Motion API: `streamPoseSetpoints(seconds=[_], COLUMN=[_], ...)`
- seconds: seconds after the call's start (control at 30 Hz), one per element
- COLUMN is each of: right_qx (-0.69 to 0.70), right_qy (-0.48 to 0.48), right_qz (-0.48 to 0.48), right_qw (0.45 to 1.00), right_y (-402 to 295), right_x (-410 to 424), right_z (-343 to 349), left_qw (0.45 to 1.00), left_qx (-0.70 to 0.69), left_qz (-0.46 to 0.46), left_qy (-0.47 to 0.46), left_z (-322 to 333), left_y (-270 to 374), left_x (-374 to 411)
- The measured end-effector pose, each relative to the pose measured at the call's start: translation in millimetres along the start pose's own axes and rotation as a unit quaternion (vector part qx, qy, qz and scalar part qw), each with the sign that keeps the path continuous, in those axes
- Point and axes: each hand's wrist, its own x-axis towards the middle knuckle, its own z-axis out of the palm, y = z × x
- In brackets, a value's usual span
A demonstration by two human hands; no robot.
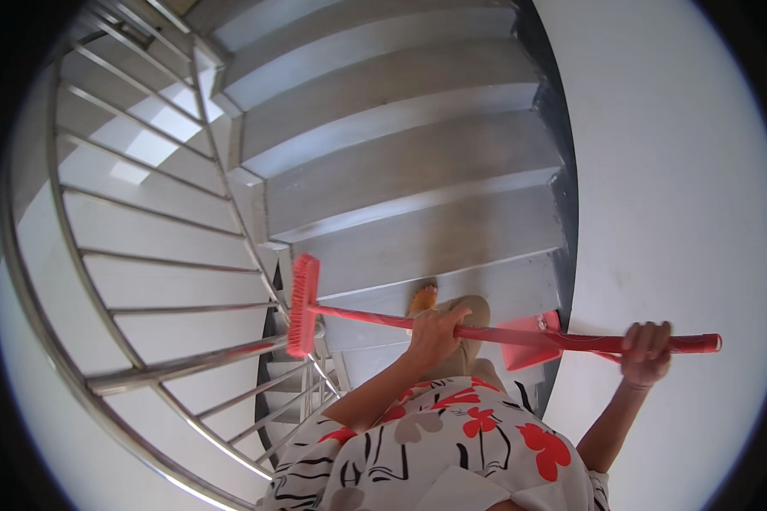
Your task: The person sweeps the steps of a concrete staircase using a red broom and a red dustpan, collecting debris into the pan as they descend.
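A red push broom (371, 316) is held sideways across my front. Its bristled head (303, 305) faces left beside the metal railing; whether it touches the rails, I cannot tell. My left hand (436, 335) is closed around the middle of the handle, with a finger extended along it. Near the handle's far right end, my right hand (645, 353) grips it. Below the handle is a red dustpan (529, 345). A thin red handle runs from behind the broom toward my right hand, but its end is hidden by my fingers.
Grey stair steps (396, 204) extend ahead of me. A curved stainless-steel railing (70, 236) borders the left, with more steps (284, 399) visible through it. A white wall (665, 191) with a dark skirting stands on the right. My bare foot (425, 297) rests near a step edge.
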Motion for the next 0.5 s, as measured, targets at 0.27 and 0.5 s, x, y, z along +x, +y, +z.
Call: streamPoseSetpoints(seconds=[0.27,0.5], right_qx=[-0.084,-0.095], right_qy=[-0.126,-0.077], right_qz=[0.163,0.236], right_qw=[0.975,0.964], right_y=[41,123], right_x=[22,35], right_z=[51,87], left_qw=[0.992,0.972], left_qx=[0.08,0.089], left_qz=[-0.059,-0.126], left_qy=[0.078,0.179], left_z=[0,-8], left_y=[-58,-142], left_x=[-9,-4])
